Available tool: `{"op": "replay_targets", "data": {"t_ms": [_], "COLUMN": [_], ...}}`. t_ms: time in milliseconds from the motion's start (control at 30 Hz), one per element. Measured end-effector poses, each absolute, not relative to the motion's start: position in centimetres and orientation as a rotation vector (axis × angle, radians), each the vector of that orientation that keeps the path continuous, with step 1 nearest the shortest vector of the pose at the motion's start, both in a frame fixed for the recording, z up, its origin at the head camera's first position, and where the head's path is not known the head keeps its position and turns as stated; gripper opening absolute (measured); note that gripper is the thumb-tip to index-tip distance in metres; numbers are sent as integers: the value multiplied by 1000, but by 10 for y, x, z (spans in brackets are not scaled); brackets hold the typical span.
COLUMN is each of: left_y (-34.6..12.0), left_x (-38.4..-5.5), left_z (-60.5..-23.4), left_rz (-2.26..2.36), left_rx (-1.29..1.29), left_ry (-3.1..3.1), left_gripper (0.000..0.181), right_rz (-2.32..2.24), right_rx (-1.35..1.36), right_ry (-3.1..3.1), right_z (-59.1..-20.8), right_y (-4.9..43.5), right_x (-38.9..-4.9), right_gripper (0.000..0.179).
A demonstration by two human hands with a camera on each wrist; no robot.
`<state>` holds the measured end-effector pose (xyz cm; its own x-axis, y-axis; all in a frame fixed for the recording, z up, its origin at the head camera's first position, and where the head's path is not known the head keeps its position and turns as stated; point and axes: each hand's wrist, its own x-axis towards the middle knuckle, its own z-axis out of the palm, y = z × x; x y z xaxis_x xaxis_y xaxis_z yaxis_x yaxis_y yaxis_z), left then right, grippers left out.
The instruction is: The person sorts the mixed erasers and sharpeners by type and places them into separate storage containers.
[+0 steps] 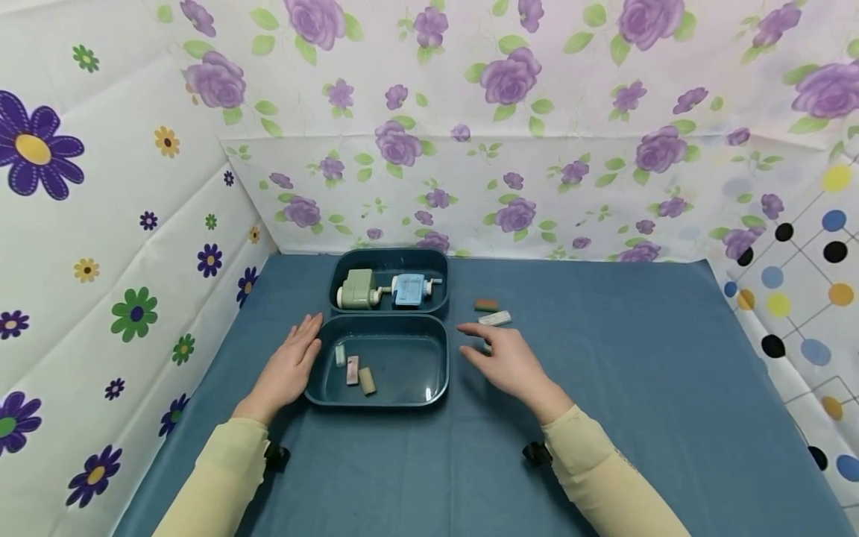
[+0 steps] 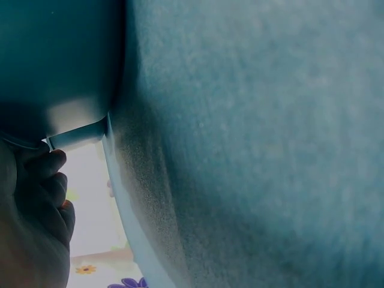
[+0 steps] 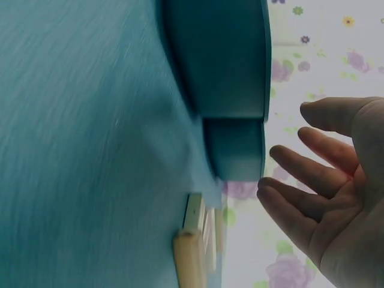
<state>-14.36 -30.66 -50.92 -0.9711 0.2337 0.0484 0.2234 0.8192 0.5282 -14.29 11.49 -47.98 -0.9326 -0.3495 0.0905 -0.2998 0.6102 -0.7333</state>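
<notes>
My left hand lies along the left side of the front dark-teal tray, its fingers touching the wall near the rim. Three small eraser-like blocks sit in that tray: a pale blue one, a pink one and a beige one. To the tray's right hovers my right hand, fingers spread and holding nothing, as the right wrist view also shows. Beyond it on the cloth lie a brown block and a white block; another is mostly hidden by the hand.
Directly behind the front tray stands a second tray. It holds a green hand-crank pencil sharpener and a blue one. A blue cloth covers the table, with flower-patterned sheets at its back and left.
</notes>
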Motion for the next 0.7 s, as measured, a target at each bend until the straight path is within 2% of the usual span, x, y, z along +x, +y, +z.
{"op": "replay_targets", "data": {"t_ms": [367,700], "left_y": [-307,-306], "left_x": [-143,-144], "left_z": [-510,-509], "left_rz": [877,879], "left_rx": [389,372], "left_ry": [2979,2986], "left_gripper": [56,56], "right_rz": [-1060,-766], "right_rx": [-418,-232], "right_ry": [2869,2887], "right_z": [-486,-490], "right_y": [140,161], "right_x": [-146,-148], "right_gripper": [46,69]}}
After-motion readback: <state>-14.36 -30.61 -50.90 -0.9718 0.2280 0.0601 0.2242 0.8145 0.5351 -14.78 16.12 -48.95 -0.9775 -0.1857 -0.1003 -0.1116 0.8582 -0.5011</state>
